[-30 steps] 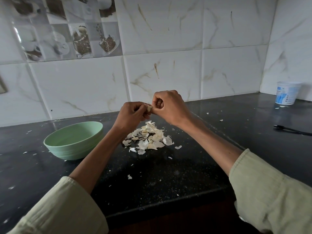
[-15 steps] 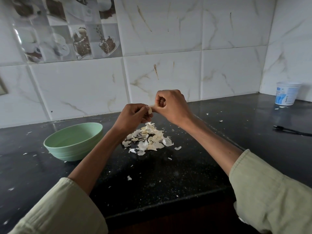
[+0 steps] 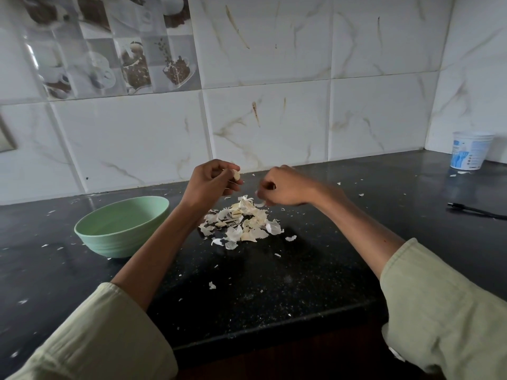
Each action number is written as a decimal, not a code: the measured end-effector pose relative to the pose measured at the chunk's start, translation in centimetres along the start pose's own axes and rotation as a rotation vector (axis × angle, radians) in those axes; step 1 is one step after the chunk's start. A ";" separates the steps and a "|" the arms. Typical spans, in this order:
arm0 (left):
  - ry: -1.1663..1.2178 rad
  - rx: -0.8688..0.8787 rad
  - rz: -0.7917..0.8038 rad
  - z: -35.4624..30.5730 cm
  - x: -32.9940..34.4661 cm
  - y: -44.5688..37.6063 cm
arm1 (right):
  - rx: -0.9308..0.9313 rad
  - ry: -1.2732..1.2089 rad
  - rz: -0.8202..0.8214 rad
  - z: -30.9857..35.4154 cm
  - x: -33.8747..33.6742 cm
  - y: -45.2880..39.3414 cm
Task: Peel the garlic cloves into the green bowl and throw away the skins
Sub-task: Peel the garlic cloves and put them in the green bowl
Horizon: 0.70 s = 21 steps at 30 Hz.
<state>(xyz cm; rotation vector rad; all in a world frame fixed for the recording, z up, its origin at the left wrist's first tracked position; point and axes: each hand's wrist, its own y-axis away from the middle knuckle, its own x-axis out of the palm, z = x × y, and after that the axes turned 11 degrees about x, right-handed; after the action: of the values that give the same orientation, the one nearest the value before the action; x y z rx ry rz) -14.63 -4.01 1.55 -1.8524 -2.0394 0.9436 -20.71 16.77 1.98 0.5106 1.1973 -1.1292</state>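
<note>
Peeling step: from our head view, our left hand [image 3: 211, 182] pinches a garlic clove [image 3: 236, 174].
Right hand [image 3: 285, 189]: curled fingers pinch a skin over the skins pile [image 3: 241, 223].
Next: clove into green bowl [image 3: 122, 229], left.

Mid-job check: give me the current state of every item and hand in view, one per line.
left hand: raised, pinching a garlic clove
right hand: low over the skin pile, pinching a piece of skin
garlic clove: looks peeled, held above the counter
skin pile: loose on the counter, not thrown away
green bowl: upright, visible inside shows no cloves
white tub: upright, far right corner
</note>
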 end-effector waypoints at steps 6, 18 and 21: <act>0.062 0.012 -0.017 0.1 0.0 0.0 | -0.062 -0.241 -0.025 0.3 -0.2 0.0; 0.191 -0.022 -0.017 1.0 0.1 -0.1 | -0.075 -0.326 -0.054 0.5 -0.5 0.3; 0.177 0.003 -0.033 1.1 0.1 -0.1 | -0.059 -0.491 -0.104 0.9 -0.8 0.5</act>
<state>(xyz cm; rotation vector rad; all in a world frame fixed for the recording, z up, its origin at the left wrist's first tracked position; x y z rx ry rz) -15.40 -4.24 0.72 -1.8240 -1.9561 0.7447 -19.84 16.58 2.92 0.1111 0.8303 -1.2158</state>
